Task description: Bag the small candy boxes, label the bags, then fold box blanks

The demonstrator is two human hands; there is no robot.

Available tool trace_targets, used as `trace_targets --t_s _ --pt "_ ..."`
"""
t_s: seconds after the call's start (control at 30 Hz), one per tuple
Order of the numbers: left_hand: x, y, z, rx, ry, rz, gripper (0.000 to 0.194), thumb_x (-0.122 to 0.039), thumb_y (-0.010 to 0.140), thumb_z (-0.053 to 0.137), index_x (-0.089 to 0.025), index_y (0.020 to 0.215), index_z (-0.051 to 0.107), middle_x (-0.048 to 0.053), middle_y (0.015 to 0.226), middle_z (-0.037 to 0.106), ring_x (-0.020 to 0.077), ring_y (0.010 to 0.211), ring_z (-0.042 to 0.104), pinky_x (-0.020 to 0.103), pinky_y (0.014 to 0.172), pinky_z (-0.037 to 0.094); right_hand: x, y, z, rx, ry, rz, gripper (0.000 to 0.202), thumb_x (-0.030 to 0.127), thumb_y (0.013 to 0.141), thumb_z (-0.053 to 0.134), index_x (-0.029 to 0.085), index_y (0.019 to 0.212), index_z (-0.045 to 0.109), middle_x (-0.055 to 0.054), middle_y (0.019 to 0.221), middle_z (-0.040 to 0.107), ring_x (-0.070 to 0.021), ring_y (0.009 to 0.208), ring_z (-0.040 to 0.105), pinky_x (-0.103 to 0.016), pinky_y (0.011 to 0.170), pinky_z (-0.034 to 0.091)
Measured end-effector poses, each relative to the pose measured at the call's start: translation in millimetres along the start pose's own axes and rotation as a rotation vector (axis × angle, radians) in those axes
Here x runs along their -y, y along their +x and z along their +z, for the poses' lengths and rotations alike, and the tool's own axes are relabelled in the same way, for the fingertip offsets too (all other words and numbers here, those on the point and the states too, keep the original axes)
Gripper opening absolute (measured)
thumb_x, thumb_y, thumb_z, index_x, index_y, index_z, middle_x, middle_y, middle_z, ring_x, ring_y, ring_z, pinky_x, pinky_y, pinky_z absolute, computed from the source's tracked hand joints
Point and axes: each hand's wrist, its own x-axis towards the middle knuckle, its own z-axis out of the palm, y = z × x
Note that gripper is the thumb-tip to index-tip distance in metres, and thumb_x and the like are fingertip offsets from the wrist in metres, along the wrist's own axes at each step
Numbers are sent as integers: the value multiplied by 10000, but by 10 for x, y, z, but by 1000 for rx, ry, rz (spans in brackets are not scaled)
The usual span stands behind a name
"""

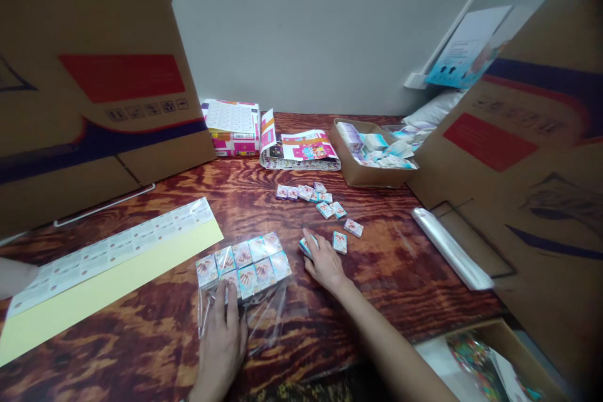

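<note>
pale wall (pixel 292 31) rises behind a red-brown wood-grained table (pixel 155 220). measured from the middle of the view, a big brown box (pixel 94 25) stands at ten o'clock and another big box (pixel 532 138) at three; what they contain cannot be seen. between two and three o'clock sits an open carton (pixel 372 177), filled with small blue and purple packs, stacked neatly at its left end and jumbled elsewhere. between four and five, a low open box (pixel 499 333) holds white sheets and multicoloured bits too blurred to name.

at seven o'clock a clear bag (pixel 271 314) spreads around a two-row block of small boxes (pixel 249 257). the person's left hand (pixel 221 330) lies on the block's near side, fingers extended and open. just short of six, the right hand (pixel 325 264) has its fingers over a small box (pixel 306 246); whether it is pinched cannot be told. loose boxes (pixel 308 193) trail from near the centre towards five o'clock, one just beside that hand.

a label sheet (pixel 108 264) stretches across eight o'clock, another person's blurred arm (pixel 14 277) at its far-left end. pink packaging (pixel 235 144) lies between ten and twelve, a clear roll (pixel 447 251) at four.
</note>
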Motion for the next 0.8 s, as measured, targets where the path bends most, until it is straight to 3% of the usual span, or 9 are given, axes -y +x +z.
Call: trace_targets --t_s 0.17,0.43,0.63,0.8 --pt "-9 32 -32 1 -25 6 698 -182 816 502 -119 1421 159 201 1461 218 352 1335 233 568 1075 232 29 -41 -108 -63 10 -43 734 430 825 524 265 1442 163 -131 1345 370 -286 1160 427 -424 910 420" --pt "-14 44 -56 20 -40 -9 683 -186 820 497 -118 1417 172 200 1436 269 354 1330 241 569 1072 229 -83 -123 -43 -201 43 -67 432 342 916 379 208 1322 443 -124 1159 513 -239 1043 501 -368 915 426" --pt "-12 34 -56 18 -22 -1 694 -186 824 497 -119 1421 149 208 1430 273 349 1328 245 553 1067 250 -80 -123 63 -208 31 -67 405 328 917 391 252 1310 454 -110 1210 485 -227 1044 502 -364 906 441" --pt "-16 40 -63 19 -25 8 706 -180 826 494 -119 1424 123 216 1432 259 350 1328 243 567 1070 233 -131 -135 168 -202 35 -85 439 316 902 431 218 1329 433 -134 1217 469 -237 1097 492 -357 920 448"
